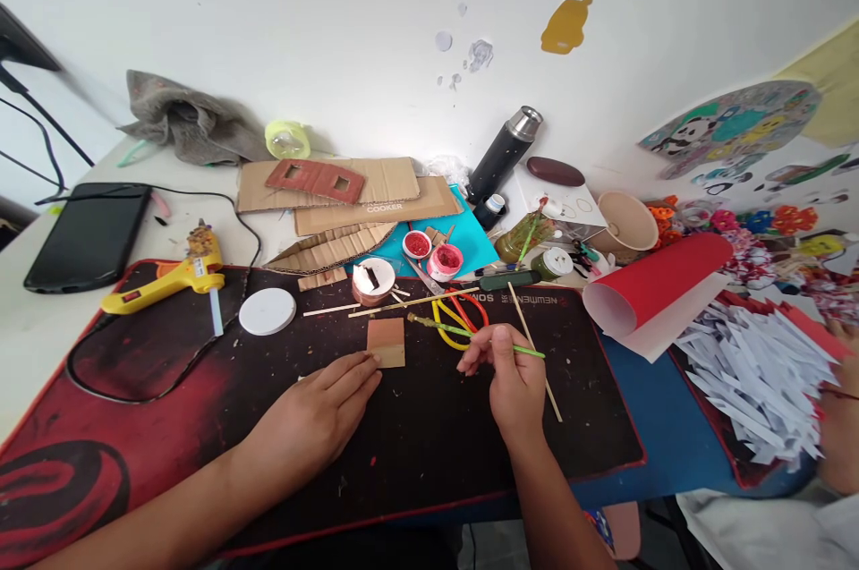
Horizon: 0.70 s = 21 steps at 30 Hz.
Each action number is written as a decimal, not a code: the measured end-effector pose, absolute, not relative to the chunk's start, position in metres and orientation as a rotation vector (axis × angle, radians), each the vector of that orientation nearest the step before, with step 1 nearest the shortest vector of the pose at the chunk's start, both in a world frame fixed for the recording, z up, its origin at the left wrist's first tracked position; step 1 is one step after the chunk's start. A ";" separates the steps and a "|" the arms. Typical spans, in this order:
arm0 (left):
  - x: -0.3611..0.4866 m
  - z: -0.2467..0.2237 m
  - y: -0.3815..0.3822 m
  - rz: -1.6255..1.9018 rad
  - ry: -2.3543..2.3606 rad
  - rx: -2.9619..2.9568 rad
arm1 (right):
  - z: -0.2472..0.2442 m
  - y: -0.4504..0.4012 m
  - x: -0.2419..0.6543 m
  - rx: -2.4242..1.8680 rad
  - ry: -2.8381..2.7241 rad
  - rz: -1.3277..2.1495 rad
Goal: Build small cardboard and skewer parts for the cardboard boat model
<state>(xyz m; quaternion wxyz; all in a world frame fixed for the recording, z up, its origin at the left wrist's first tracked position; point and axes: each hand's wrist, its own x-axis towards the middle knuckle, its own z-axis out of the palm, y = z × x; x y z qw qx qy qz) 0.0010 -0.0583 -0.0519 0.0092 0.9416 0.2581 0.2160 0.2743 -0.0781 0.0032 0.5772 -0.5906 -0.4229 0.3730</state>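
Observation:
My left hand (328, 404) lies on the black and red mat (429, 454), its fingers together and their tips on the lower left edge of a small cardboard piece (386, 341). The upper part of that piece is reddish brown, the lower part plain tan. My right hand (506, 373) grips a thin green paintbrush (463, 333) between thumb and fingers. Its bristles point left, a little above and right of the cardboard piece. Behind the brush are scissors (463, 319) with red and yellow handles. Open jars of red paint (417, 244) and pink paint (445, 260) stand farther back.
A yellow glue gun (165, 279) and a white lid (267, 311) are at the left. Cardboard pieces (382, 203) and a black flask (503, 154) stand behind. At right are rolled red paper (677, 284), white paper strips (758, 373) and another person's arm (842, 427).

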 end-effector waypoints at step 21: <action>0.003 -0.049 -0.057 0.681 0.787 3.009 | 0.003 -0.078 0.262 -1.315 -1.039 0.958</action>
